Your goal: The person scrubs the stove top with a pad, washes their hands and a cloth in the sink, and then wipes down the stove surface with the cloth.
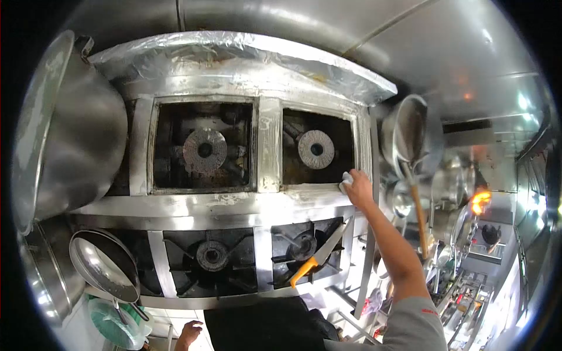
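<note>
My right hand (358,188) is closed around a small whitish cloth (346,180), pressed to the steel stove frame at the near right corner of the back-right burner opening. Most of the cloth is hidden by the fingers. Low in view, my left hand (188,333) hangs in front of the stove, loosely curled with nothing visible in it. The gas stove (270,143) has burner heads (205,150) in its two uncovered back openings. A knife (319,257) with a yellow handle lies across the front-right grate, its blade pointing toward my right forearm.
A large steel pot (88,128) stands at the left, with a frying pan (105,266) below it. Crumpled foil (246,50) lines the back ledge. Right of the stove are a wooden-handled pan (410,128) and several steel pots (453,178). A flame (480,202) burns farther off.
</note>
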### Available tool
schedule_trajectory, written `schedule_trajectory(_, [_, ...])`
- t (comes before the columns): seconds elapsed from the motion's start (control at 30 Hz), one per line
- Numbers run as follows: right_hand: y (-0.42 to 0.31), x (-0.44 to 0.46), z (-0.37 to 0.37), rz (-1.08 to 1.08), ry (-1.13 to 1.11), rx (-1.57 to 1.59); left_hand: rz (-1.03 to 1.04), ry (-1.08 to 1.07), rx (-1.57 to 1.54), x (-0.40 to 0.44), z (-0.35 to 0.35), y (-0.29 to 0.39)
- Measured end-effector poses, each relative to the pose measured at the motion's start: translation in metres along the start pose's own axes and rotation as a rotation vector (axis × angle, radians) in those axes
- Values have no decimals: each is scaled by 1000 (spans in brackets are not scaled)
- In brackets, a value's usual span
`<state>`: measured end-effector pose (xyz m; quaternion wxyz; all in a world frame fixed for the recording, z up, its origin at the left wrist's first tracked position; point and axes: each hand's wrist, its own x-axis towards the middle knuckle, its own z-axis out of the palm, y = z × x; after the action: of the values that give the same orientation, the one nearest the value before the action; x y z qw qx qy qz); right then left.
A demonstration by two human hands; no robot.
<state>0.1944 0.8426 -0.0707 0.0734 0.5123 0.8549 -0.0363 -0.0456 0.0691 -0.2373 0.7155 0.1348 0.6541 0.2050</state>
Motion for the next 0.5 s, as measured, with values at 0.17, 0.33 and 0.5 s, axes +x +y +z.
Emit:
schedule_trajectory(0.17, [-95,19,19,-13,142,929,-272,-49,-552,0,-2,61])
schedule_trajectory(0.33, [-188,15,20,-608,247,642,-103,-17,-597,-5,-16,80])
schedule_trajectory(0.5, [-213,130,4,-459,424,450,90,138,67,-16,-10,80])
